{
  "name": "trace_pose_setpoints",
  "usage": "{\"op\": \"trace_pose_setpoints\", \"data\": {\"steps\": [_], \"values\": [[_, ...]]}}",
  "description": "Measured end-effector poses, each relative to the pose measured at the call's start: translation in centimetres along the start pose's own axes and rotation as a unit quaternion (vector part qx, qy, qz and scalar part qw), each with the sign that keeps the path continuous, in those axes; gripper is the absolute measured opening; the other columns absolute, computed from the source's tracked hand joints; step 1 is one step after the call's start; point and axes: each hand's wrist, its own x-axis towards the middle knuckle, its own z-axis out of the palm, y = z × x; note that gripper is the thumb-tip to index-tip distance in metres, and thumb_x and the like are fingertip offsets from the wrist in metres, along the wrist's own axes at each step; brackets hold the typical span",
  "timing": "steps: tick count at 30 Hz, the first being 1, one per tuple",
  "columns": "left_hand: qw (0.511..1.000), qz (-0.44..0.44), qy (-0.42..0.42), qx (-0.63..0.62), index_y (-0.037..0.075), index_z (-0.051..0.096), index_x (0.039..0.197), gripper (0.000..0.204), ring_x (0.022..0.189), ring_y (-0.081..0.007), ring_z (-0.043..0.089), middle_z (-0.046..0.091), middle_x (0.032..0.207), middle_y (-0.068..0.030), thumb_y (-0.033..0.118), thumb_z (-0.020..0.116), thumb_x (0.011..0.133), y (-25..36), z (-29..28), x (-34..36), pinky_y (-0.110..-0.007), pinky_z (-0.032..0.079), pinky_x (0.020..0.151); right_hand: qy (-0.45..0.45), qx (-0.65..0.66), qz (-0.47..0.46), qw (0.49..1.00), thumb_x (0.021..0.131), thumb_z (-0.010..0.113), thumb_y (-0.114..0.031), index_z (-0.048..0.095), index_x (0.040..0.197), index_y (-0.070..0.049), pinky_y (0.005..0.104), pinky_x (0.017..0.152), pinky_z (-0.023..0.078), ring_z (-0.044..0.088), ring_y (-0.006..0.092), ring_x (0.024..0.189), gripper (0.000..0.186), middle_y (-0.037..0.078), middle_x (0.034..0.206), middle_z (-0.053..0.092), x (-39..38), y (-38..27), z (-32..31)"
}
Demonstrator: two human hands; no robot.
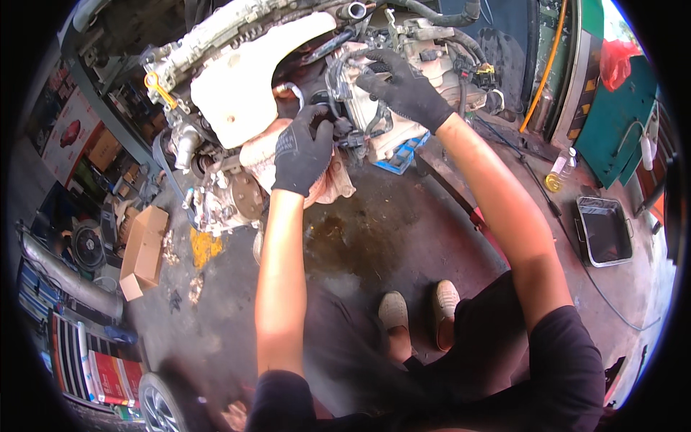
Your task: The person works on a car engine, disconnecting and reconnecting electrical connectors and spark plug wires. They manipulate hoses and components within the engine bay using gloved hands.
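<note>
A car engine with its gearbox [414,68] hangs or stands in front of me, out of its car. My left hand [299,155], in a black work glove, reaches in beside the pale heat shield [234,90]. Its fingers are bent inward among dark parts, and whatever they grip is hidden. Over the gearbox side lies my right hand [410,93], gloved too, with thumb and forefinger apart around a dark part by the black wiring harness [337,79]. Below the left hand is a rusty-looking exhaust cover [331,183].
An oil-stained floor [345,237] lies below the engine. To the right are a metal drain pan [604,230], a bottle of yellow liquid [560,171] and a cable. A cardboard box [144,252] and a wheel [160,403] stand left. A red bar [489,234] runs under my right arm.
</note>
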Motion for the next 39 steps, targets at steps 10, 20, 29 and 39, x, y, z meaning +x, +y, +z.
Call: {"op": "trace_pose_setpoints", "data": {"steps": [10,20,29,39], "values": [[0.995,0.009,-0.019,0.098,0.003,0.068,0.110,0.033,0.093,-0.0364,0.069,0.071,0.097,-0.0207,0.027,0.052,0.095,1.8,-1.1,-1.3,-0.042,0.052,0.083,-0.082,0.064,0.151,0.983,0.096,0.057,-0.021,0.055,0.126,-0.012,0.0458,0.093,0.053,0.058,0.0371,0.118,0.031,0.018,0.133,0.055,1.5,-2.1,-1.4],[0.976,0.115,-0.113,0.146,0.001,0.068,0.105,0.022,0.089,-0.0372,0.068,0.070,0.093,-0.0200,0.017,0.057,0.093,1.3,-1.3,-2.8,-0.042,0.053,0.079,0.020,0.109,0.155,0.982,0.089,0.059,-0.021,0.054,0.137,-0.015,0.0462,0.105,0.047,0.056,0.0418,0.123,0.049,0.023,0.134,0.056,2.0,-1.2,-0.4],[0.915,0.323,-0.167,0.172,0.011,0.064,0.081,0.017,0.068,-0.0187,0.066,0.065,0.082,-0.0006,0.020,0.076,0.074,19.2,-6.1,-13.8,-0.035,0.050,0.057,-0.034,-0.082,0.276,0.957,0.095,0.060,-0.036,0.068,0.106,-0.009,0.0389,0.087,0.051,0.067,0.0309,0.095,0.030,0.012,0.100,0.070,-1.4,6.4,-0.2],[0.954,0.270,-0.072,0.110,0.009,0.066,0.089,0.016,0.069,-0.0215,0.067,0.066,0.086,-0.0046,0.016,0.073,0.077,19.3,-7.4,-15.5,-0.035,0.052,0.061,0.134,0.318,0.416,0.841,0.096,0.059,-0.024,0.071,0.110,-0.005,0.0303,0.072,0.053,0.069,0.0178,0.081,0.027,0.010,0.097,0.075,-0.5,7.6,-3.7]]}}
